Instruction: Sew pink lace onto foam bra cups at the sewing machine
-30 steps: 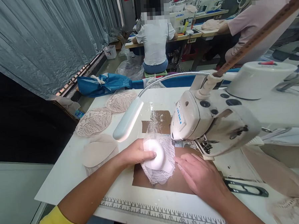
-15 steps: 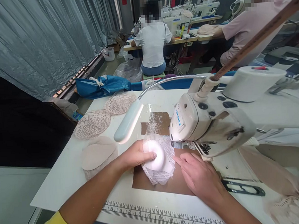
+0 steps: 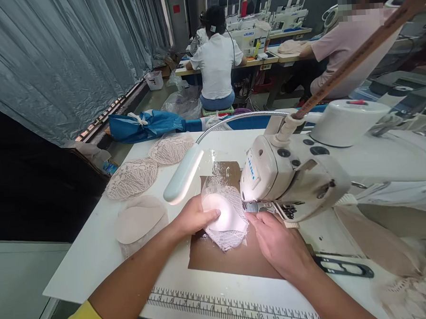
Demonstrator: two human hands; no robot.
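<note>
A pale molded bra cup (image 3: pixel 227 217) with lace (image 3: pixel 226 242) around it lies beside the needle area of a white sewing machine (image 3: pixel 267 168). My left hand (image 3: pixel 198 216) grips the cup from the left, thumb pressed on top and the other fingers hidden beneath. At the right edge of the lace, my right hand (image 3: pixel 279 241) is closed, with index finger and thumb pinching that edge close under the machine head. Brown tape (image 3: pixel 218 261) covers the table below the work.
A lamp (image 3: pixel 183 175) hangs left of the machine. Lace cups (image 3: pixel 132 178) and a plain-faced cup piece (image 3: pixel 139 223) lie on the left. A ruler strip (image 3: pixel 228 308) runs along the front edge. A dark green tool (image 3: pixel 343 267) and beige fabric (image 3: pixel 385 245) are on the right. Two people sit beyond.
The cup and lace have turned and shifted slightly away from me, with my left hand moving along. My right fingertips have moved up along the lace edge, nearer the machine head.
</note>
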